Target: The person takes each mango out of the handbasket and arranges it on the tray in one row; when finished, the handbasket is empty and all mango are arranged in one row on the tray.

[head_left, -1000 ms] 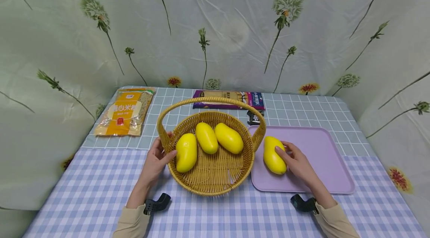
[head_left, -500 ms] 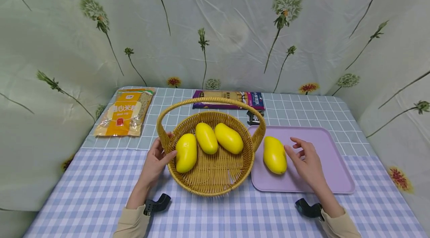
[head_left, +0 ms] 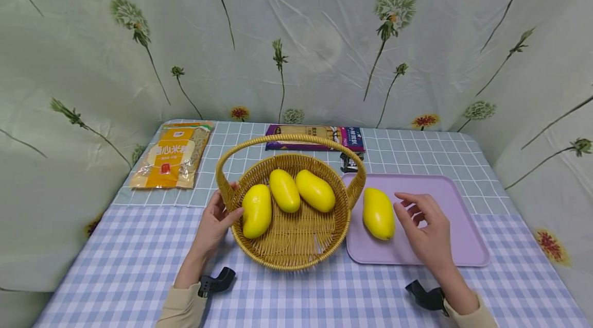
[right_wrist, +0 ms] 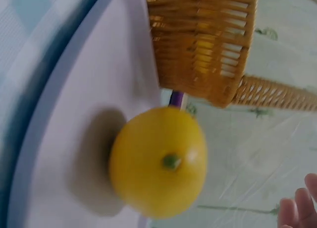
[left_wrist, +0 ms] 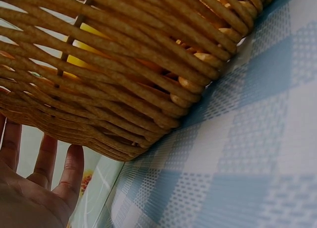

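Observation:
A wicker basket point(head_left: 301, 238) with a tall arched handle stands in the middle of the table, holding several yellow mangoes point(head_left: 316, 191). My left hand point(head_left: 215, 220) grips its left rim, thumb over the edge and fingers outside; the left wrist view shows those fingers point(left_wrist: 72, 168) against the weave. On the purple tray point(head_left: 465, 240) lies one mango point(head_left: 379, 213), its stem end facing the camera in the right wrist view. Just right of that mango hovers my right hand point(head_left: 428, 230), fingers loosely bent, apart from the fruit and holding nothing.
An orange food packet point(head_left: 171, 155) lies at the back left. Behind the basket are a long purple packet point(head_left: 315, 137) and a small black item point(head_left: 349, 162), partly hidden by the handle. A floral curtain point(head_left: 324, 60) borders the table's back and sides.
My right hand has let go of the mango on the tray and drawn back to the right. That mango has stayed almost in place. My left hand and the basket have not moved.

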The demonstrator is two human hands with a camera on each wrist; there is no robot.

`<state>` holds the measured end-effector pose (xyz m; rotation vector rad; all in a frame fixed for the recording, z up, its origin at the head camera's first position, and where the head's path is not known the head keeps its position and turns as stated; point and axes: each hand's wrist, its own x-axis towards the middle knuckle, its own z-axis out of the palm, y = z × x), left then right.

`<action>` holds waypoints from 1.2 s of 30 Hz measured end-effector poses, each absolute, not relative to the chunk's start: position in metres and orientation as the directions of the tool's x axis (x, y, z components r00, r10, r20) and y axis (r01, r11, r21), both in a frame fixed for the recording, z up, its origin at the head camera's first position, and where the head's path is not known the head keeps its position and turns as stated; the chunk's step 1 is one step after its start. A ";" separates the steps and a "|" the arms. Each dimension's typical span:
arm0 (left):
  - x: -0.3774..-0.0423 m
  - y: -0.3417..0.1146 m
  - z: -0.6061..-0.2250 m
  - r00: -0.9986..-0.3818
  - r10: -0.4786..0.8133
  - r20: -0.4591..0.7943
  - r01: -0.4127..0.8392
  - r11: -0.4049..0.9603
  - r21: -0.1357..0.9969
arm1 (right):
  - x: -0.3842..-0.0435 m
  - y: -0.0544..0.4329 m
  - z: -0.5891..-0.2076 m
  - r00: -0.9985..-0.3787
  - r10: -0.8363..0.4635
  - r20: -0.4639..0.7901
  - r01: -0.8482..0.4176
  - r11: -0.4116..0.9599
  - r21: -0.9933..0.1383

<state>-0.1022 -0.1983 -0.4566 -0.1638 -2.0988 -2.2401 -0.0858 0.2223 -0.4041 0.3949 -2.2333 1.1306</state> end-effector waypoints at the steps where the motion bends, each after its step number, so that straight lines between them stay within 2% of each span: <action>1: -0.102 -0.198 -0.457 -0.992 0.023 0.121 0.120 -0.065 0.991 | -0.085 0.221 -0.402 -0.770 -0.010 0.638 -0.520 0.588 -0.619; 11: -0.102 -0.199 -0.456 -0.995 0.015 0.101 0.101 -0.050 0.994 | -0.075 0.191 -0.369 -0.683 -0.126 0.720 -0.674 0.489 -0.554; 18: -0.103 -0.198 -0.454 -0.994 0.030 0.101 0.100 -0.038 0.994 | -0.090 0.192 -0.391 -0.680 -0.189 0.708 -0.701 0.450 -0.553; 28: -0.107 -0.204 -0.450 -0.976 0.142 0.166 0.165 -0.018 0.986 | -0.099 0.169 -0.385 -0.623 -0.316 0.715 -0.774 0.379 -0.507; 36: -0.110 -0.208 -0.448 -0.974 0.167 0.150 0.163 0.062 0.985 | -0.098 0.149 -0.373 -0.703 -0.464 0.539 -0.711 0.479 -0.515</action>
